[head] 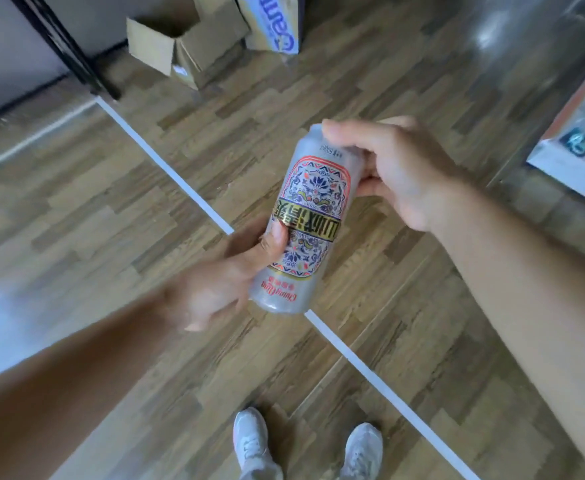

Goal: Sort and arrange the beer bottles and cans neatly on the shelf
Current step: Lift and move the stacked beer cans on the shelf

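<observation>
A person stands looking down at a beer can held in front of them with both hands, above a wood-patterned floor. The can is silver with a patterned red, blue and gold label, and it lies tilted, its printed text upside down to the viewer. The left hand wraps the can's nearer, lower end, thumb pressed across the label. The right hand closes over the farther, upper end, fingers curled round the rim.

The likely risk is a drop. The left hand looks blurred, as if moving, so the grip may be shifting; if one hand lets go before the other is firm, the can could slip and land near the person's pale shoes, directly below the can. The can also appears inverted and would need turning before it is set down.

No shelf board shows. Far up and left of the can, a black frame leg may belong to the shelf. Beyond the can sit an open cardboard box and a printed carton, possible obstacles underfoot. A white strip crosses the floor beneath the can. To the can's right stands a box with printed pictures.
</observation>
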A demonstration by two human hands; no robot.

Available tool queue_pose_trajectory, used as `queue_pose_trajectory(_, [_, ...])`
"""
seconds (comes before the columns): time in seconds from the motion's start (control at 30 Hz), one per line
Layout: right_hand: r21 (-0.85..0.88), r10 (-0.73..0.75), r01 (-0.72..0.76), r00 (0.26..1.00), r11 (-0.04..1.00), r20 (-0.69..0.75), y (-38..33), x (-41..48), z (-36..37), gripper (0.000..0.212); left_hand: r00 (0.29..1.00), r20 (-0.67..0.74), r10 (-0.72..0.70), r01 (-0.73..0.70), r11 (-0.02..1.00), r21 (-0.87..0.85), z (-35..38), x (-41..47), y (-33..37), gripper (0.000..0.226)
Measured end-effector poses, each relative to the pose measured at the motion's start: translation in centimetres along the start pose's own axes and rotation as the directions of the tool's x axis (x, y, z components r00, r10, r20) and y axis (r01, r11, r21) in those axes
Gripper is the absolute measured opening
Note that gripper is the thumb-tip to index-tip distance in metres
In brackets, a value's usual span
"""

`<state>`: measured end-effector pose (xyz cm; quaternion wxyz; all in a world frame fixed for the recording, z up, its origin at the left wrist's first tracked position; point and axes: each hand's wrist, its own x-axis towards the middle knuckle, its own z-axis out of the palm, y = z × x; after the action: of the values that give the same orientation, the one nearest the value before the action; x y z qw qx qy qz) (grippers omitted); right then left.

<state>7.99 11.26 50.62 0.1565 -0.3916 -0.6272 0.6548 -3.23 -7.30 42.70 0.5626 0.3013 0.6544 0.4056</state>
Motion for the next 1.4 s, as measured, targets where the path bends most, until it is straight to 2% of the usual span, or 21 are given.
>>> queue_pose_trajectory(0.2, [0.071, 0.031, -0.024, 0.995, 0.997, -0.100, -7.5, -3.4, 1.9, 0.038, 0.998, 0.047, 0.047, -0.041, 0.992, -0.118, -0.3, -5.2, 7.3, 0.084])
queue_pose_trajectory(0.3, [0.085, 0.028, -0.016, 0.990, 0.996, -0.141, -9.7, -4.6, 2.1, 0.038, 0.996, 0.034, 0.079, -0.072, 0.984, -0.164, 0.0, -7.4, 10.2, 0.091])
queue_pose_trajectory(0.37, [0.075, 0.040, -0.027, 0.984, 0.997, -0.174, -10.7, -5.1, 1.9, 0.049, 0.995, 0.046, 0.093, -0.085, 0.984, -0.157, 0.4, -7.9, 11.7, 0.095])
queue_pose_trajectory(0.47, [0.072, 0.037, -0.024, 0.982, 0.997, -0.186, -12.1, -4.7, 0.5, 0.051, 0.985, 0.127, 0.119, -0.087, 0.969, -0.233, 1.3, -7.5, 14.4, 0.091])
queue_pose_trajectory(0.6, [0.035, 0.005, 0.000, 0.992, 0.999, -0.124, -13.9, -3.3, -2.7, 0.059, 0.978, 0.161, 0.133, -0.086, 0.960, -0.266, 2.7, -5.4, 18.1, 0.089])
queue_pose_trajectory(0.7, [0.032, -0.021, 0.023, 0.998, 0.999, -0.062, -15.7, -2.0, -5.8, 0.042, 0.980, 0.133, 0.148, -0.107, 0.955, -0.276, 4.0, -3.5, 21.0, 0.084])
queue_pose_trajectory(0.83, [0.016, -0.076, 0.076, 0.997, 0.997, -0.001, -19.2, -0.2, -9.7, 0.051, 0.977, 0.101, 0.186, -0.147, 0.939, -0.312, 5.5, -1.4, 25.2, 0.086])
queue_pose_trajectory(0.93, [-0.010, -0.130, 0.130, 0.990, 0.991, 0.048, -22.1, 0.9, -11.9, 0.041, 0.973, 0.083, 0.217, -0.181, 0.930, -0.321, 6.0, 0.2, 28.2, 0.096])
queue_pose_trajectory(1.23, [0.008, -0.215, 0.216, 0.976, 0.976, -0.031, -27.5, 6.7, -14.4, 0.040, 0.966, 0.079, 0.245, -0.207, 0.923, -0.325, 4.5, 5.7, 34.5, 0.103])
queue_pose_trajectory(1.4, [0.024, -0.204, 0.205, 0.978, 0.978, -0.042, -28.1, 11.7, -14.6, 0.043, 0.962, 0.139, 0.235, -0.182, 0.931, -0.317, 1.7, 10.0, 36.2, 0.091])
